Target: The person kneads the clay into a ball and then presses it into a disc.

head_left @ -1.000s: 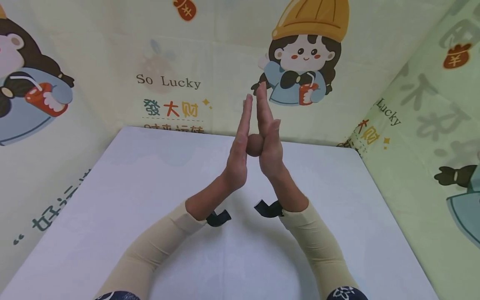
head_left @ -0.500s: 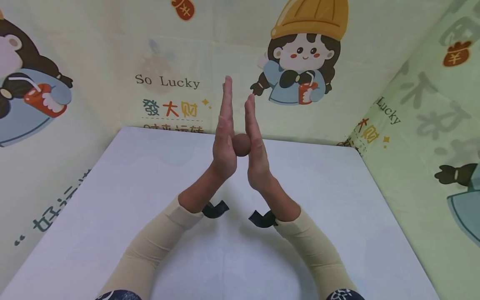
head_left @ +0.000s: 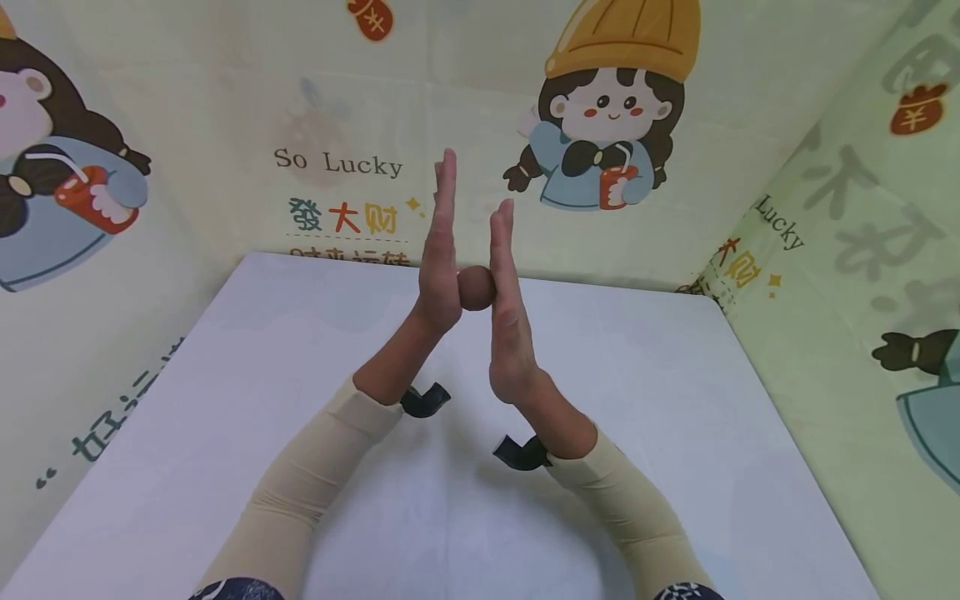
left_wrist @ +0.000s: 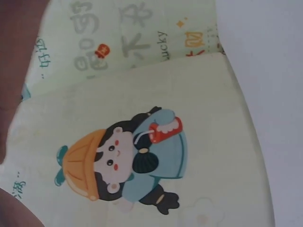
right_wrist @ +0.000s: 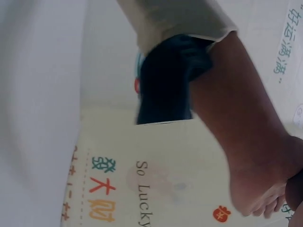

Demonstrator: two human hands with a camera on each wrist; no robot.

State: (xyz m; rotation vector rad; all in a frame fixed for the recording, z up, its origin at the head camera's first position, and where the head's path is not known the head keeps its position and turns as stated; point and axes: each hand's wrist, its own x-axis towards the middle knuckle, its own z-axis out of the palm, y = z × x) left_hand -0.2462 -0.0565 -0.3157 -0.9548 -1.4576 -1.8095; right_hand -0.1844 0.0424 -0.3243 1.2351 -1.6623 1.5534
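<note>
One brown ball pressed between two flat palms above a white table.

The ball sits in the gap between the left hand and the right hand, both upright with straight fingers; only its near side shows, the rest hidden by the palms. The left hand's fingertips reach higher than the right's. Two beige sleeves run out of frame at the bottom edge, each wrist with one dark strap. The left wrist view shows none of the ball, only the printed backdrop; the right wrist view catches the left hand's forearm and strap, blurred. Three cartoon girls appear on the backdrop, two cut off.
</note>
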